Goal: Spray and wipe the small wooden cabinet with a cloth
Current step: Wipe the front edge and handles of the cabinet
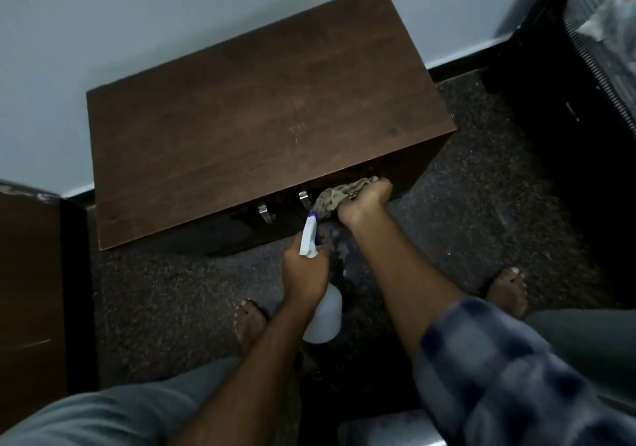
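The small dark wooden cabinet stands against the pale wall, seen from above, with two metal handles on its front. My right hand grips a crumpled beige cloth and presses it to the upper right of the cabinet's front, just under the top edge. My left hand holds a white spray bottle by its neck, below and in front of the cabinet. The bottle's nozzle points up toward the front face, close to the cloth.
Dark speckled carpet covers the floor. My two bare feet stand on it in front of the cabinet. Another dark wooden piece stands at the left. A black mesh chair occupies the right corner.
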`<state>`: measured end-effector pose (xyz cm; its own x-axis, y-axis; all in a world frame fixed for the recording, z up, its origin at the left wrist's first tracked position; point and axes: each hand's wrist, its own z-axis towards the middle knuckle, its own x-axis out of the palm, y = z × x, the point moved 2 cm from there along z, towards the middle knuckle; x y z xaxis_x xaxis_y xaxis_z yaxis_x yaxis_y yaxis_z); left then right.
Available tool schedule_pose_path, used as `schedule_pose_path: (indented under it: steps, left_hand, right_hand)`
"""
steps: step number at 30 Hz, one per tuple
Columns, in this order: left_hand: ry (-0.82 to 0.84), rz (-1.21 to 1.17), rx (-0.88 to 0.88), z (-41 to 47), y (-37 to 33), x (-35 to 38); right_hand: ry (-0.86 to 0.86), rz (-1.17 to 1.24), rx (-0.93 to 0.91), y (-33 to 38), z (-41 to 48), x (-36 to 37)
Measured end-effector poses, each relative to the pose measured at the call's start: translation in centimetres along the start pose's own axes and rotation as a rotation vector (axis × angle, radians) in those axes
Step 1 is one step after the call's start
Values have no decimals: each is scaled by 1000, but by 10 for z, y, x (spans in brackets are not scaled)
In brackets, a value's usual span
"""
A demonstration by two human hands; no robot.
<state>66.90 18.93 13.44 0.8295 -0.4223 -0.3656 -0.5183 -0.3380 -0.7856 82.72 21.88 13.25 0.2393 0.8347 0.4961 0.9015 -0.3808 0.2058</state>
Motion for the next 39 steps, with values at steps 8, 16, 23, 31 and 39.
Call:
schedule_pose_path:
  steps: [8,16,23,31,39]
  left_hand:
    - [-48,55,-126,26,39,4]
    - [-36,26,-125,54,63,10]
    - [-84,16,-51,63,59,13]
    - [-133,9,-71,70,64,14]
    - [-122,-5,-70,69,73,24]
  right_hand:
    - [-62,-70,-10,-13,33,-41]
    - [-63,-70,75,-58,85,-46]
    - [4,50,124,-57,87,-44]
    - [-63,59,142,-78,116,-53]
    - [-1,157,-71,-57,169,-85]
